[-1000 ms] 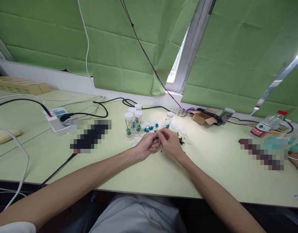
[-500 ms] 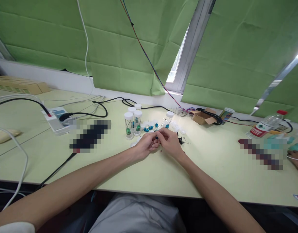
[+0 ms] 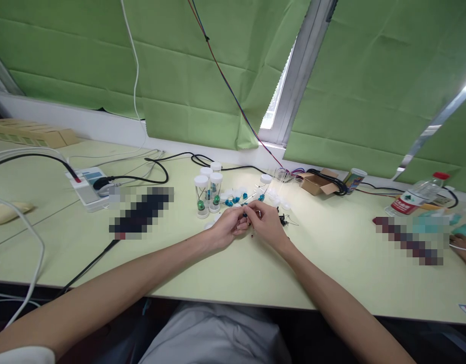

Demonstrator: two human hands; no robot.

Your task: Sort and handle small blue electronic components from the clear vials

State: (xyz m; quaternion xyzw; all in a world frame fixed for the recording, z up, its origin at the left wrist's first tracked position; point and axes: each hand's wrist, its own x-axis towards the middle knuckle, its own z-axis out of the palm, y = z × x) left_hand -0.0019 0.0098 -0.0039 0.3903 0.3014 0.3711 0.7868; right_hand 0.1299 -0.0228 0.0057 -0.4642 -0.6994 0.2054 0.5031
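Note:
Fingertips together, my left hand (image 3: 230, 225) and my right hand (image 3: 263, 222) meet low over the table. Both are closed in a pinch around something small and dark, mostly hidden by the fingers. Just beyond them lie several blue-green beads (image 3: 228, 202) with thin wires. A loose group of small black parts (image 3: 283, 219) sits beside my right hand. To the left of my hands stand several clear tubes with white caps (image 3: 201, 197), and green balls show inside the front ones. Another capped tube (image 3: 263, 186) leans behind my right hand.
Left are a power strip (image 3: 89, 189), a blurred dark object (image 3: 141, 212) and cables. Behind lie an open cardboard box (image 3: 319, 183) and clear cups (image 3: 282, 175). A red-capped bottle (image 3: 415, 194) is at right, with another person's hand (image 3: 464, 247) at the edge.
My hands stay almost in place, with only slight finger movement. The other person's hand at the right edge has shifted slightly outward.

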